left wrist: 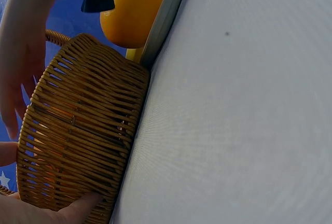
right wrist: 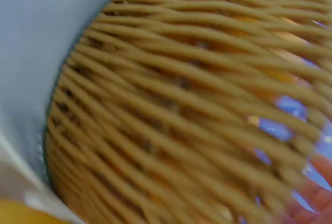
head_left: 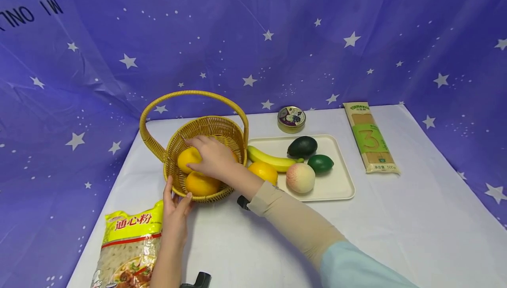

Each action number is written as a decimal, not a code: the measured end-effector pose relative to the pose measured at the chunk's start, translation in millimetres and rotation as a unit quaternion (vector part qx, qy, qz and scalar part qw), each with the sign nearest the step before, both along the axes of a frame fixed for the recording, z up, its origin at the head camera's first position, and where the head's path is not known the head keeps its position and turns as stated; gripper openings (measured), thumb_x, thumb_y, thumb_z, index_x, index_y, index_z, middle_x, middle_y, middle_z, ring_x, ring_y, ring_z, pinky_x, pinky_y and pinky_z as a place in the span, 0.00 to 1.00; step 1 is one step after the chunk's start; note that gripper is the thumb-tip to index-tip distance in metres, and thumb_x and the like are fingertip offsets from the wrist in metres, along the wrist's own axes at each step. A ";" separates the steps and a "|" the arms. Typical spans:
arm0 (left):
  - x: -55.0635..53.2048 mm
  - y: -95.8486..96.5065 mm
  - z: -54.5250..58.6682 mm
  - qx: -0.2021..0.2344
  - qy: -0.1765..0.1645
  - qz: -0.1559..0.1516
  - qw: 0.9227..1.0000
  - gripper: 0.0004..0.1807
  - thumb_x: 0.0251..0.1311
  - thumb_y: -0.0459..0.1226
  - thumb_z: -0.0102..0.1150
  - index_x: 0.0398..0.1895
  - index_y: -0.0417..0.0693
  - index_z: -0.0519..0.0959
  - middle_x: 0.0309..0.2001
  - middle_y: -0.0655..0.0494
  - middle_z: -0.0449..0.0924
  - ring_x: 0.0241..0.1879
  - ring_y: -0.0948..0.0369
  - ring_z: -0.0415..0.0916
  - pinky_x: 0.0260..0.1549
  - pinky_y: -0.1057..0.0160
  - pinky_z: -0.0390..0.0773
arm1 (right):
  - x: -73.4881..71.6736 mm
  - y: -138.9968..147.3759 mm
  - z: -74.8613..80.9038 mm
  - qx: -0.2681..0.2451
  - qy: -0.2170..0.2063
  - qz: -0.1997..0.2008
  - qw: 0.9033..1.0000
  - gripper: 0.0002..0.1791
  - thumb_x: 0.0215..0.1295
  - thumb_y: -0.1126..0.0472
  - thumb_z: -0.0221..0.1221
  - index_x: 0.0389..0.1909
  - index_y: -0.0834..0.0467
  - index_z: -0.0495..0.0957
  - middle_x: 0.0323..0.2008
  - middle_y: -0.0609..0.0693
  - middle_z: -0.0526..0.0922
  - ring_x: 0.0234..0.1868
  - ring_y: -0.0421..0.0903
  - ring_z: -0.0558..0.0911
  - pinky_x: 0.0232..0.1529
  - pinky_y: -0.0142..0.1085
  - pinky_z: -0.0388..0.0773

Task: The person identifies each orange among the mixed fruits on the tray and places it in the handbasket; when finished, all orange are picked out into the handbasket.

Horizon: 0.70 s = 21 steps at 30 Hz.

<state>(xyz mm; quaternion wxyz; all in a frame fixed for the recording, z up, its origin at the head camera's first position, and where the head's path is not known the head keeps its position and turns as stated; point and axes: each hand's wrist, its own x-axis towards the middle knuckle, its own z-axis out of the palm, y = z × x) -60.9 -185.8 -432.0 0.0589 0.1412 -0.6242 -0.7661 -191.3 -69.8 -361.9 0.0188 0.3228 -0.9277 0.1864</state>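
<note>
A wicker basket [head_left: 206, 123] with a tall arched handle stands at the left of the table. Inside it lie yellow-orange round fruits, among them one orange [head_left: 203, 184] at the front and another orange [head_left: 186, 160] at the left; a third is mostly behind my right hand. My left hand [head_left: 176, 213] grips the basket's near left side, its thumb along the weave in the left wrist view. Over the basket's opening reaches my right hand [head_left: 214, 158], fingers extended above the fruit. The left wrist view shows its fingers [left wrist: 10, 99] hanging loosely beyond the rim. Basket weave fills the right wrist view.
Right of the basket, a cream tray [head_left: 336, 186] bears a banana [head_left: 273, 161], an orange [head_left: 263, 172], a peach [head_left: 301, 178], an avocado [head_left: 302, 147] and a green lime-like fruit [head_left: 321, 164]. Behind stands a round tin [head_left: 291, 120]. A noodle pack [head_left: 370, 138] lies right, a macaroni bag [head_left: 130, 248] front left.
</note>
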 end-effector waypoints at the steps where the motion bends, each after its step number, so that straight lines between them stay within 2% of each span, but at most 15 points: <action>1: -0.1 -0.1 -0.1 0.001 0.000 -0.001 1.000 0.41 0.71 0.32 0.45 0.78 0.65 0.36 0.76 0.51 0.29 0.73 0.54 0.42 0.65 0.49 0.57 | 1.4 4.0 3.3 -0.007 0.006 0.002 1.000 0.37 0.59 0.39 0.63 0.68 0.44 0.67 0.65 0.43 0.69 0.63 0.46 0.70 0.57 0.41 0.72; 9: 0.4 -0.2 -0.6 -0.001 0.000 0.001 1.000 0.41 0.71 0.32 0.46 0.78 0.64 0.36 0.76 0.49 0.29 0.73 0.53 0.41 0.64 0.50 0.58 | 15.4 39.0 24.0 -0.070 0.037 -0.005 0.997 0.37 0.58 0.41 0.64 0.68 0.45 0.67 0.66 0.44 0.68 0.63 0.46 0.70 0.55 0.41 0.73; 15: 0.3 -0.4 -0.2 0.006 -0.001 -0.001 1.000 0.41 0.72 0.32 0.46 0.78 0.64 0.36 0.76 0.48 0.29 0.73 0.53 0.40 0.65 0.48 0.56 | 25.6 67.8 29.5 -0.136 0.046 -0.002 0.990 0.37 0.58 0.43 0.65 0.68 0.47 0.67 0.67 0.45 0.67 0.65 0.45 0.68 0.60 0.43 0.68; 21: -0.2 -1.0 0.3 0.008 -0.006 0.001 1.000 0.41 0.72 0.31 0.45 0.78 0.64 0.36 0.76 0.50 0.28 0.73 0.54 0.40 0.66 0.47 0.54 | 33.6 101.8 31.6 -0.176 0.046 -0.030 0.983 0.37 0.59 0.45 0.65 0.69 0.48 0.66 0.68 0.46 0.67 0.66 0.45 0.66 0.63 0.45 0.65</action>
